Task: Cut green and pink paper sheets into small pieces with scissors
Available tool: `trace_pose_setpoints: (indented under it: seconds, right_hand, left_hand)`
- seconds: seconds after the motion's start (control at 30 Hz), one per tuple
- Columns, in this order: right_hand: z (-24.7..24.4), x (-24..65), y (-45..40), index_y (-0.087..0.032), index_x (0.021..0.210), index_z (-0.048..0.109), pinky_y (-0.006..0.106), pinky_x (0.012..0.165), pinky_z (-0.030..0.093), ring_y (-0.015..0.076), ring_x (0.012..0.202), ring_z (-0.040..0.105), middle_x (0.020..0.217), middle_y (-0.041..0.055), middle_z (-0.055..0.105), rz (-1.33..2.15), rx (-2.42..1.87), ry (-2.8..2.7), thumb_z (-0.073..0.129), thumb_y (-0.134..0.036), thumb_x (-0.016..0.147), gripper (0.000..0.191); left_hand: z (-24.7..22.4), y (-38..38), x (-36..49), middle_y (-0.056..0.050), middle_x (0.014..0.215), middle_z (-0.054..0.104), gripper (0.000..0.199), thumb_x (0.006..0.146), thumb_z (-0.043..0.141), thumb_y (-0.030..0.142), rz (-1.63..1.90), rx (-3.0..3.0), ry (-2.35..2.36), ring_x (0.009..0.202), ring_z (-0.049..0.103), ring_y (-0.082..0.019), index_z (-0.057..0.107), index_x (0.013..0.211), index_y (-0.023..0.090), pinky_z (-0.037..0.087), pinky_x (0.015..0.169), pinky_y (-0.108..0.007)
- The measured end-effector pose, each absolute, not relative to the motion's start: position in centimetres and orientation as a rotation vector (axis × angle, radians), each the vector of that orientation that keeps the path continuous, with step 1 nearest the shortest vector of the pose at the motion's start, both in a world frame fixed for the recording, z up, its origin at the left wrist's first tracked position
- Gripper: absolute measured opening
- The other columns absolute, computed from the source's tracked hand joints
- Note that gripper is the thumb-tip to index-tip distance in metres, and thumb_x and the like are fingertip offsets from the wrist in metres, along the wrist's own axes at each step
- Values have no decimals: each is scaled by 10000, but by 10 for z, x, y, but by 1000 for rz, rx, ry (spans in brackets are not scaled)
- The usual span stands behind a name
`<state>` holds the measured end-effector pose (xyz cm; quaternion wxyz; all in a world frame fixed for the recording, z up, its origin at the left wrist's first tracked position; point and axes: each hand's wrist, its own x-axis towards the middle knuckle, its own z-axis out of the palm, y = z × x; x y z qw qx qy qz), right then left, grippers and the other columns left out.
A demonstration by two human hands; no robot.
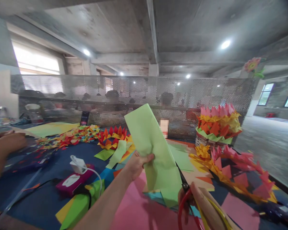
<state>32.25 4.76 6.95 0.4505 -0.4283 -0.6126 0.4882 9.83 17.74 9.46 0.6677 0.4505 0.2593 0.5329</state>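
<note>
Near the middle of the view, my left hand (136,164) pinches a folded sheet of light green paper (156,143), thumb on top. The sheet is tilted, its upper end raised. In my right hand (201,204) is a pair of scissors (185,186) with red and yellow handles. Their dark blades lie along the sheet's right edge; whether they are cutting into it I cannot tell. Beneath both hands are a large pink sheet (136,204) and overlapping green, blue and orange papers.
Folded paper rings (242,172) lie at the right, below a layered paper stack (218,123). A purple power strip (74,182) with a white charger (78,165) sits left, near paper scraps (79,135). Another person's hand (12,140) is at far left. A perforated metal screen (139,86) stands behind.
</note>
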Motion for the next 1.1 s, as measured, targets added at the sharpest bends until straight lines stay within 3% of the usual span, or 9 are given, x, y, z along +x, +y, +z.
trace_pose_setpoints:
  seconds: [0.17,0.37,0.53,0.67,0.77,0.87,0.97,1.1]
  right_hand:
    - [74,319,47,-170,1184,568,414,813,534,222,982,615,1186,76,595,1318,-1037,-1483,572,-317,917,305]
    - [77,313,46,-148,1149,567,285,609,553,133,723,638,982,46,643,1434,-1008,-1435,532,-348,941,290]
    - [79,314,44,-169,1192,560,408,798,539,212,966,620,1178,81,596,1451,-974,-1433,570,-317,919,312]
    - [77,314,45,-173,1193,561,413,811,534,211,977,616,1195,81,589,1457,-935,-1435,568,-308,920,305]
    - [72,311,49,-146,1124,573,323,663,541,164,771,640,951,51,643,1468,-897,-1433,531,-419,927,340]
    - [65,307,54,-148,1059,548,245,507,455,125,528,575,629,-27,546,1463,-877,-1418,463,-640,867,535]
    - [64,304,57,-183,1037,491,210,450,361,87,423,466,556,-65,485,1364,-906,-1367,506,-705,797,574]
    - [70,298,56,-232,1056,377,192,398,252,61,356,336,514,-112,415,1223,-966,-1306,588,-652,779,546]
  left_hand:
    - [93,179,99,-115,865,747,405,515,872,233,1220,1013,583,878,684,-281,743,883,124,527,792,-348]
    - [92,181,97,-104,897,746,376,518,866,212,1226,979,604,828,684,-245,748,864,124,525,803,-341]
    - [91,182,96,-105,881,748,374,539,859,210,1201,957,575,799,691,-237,744,885,127,535,767,-328]
    - [89,182,96,-119,889,746,392,559,855,234,1170,970,535,809,696,-251,738,917,122,539,789,-345]
    - [89,180,97,-122,879,746,399,546,861,236,1162,973,541,815,697,-260,737,906,116,545,773,-341]
    - [89,179,98,-112,873,748,404,544,861,227,1151,973,537,811,697,-257,736,913,122,549,758,-340]
    - [89,179,99,-109,866,748,404,541,863,222,1146,979,524,809,696,-251,734,908,117,548,760,-336]
    - [89,179,100,-100,854,749,440,525,870,220,1154,963,520,804,693,-241,727,929,117,544,769,-332]
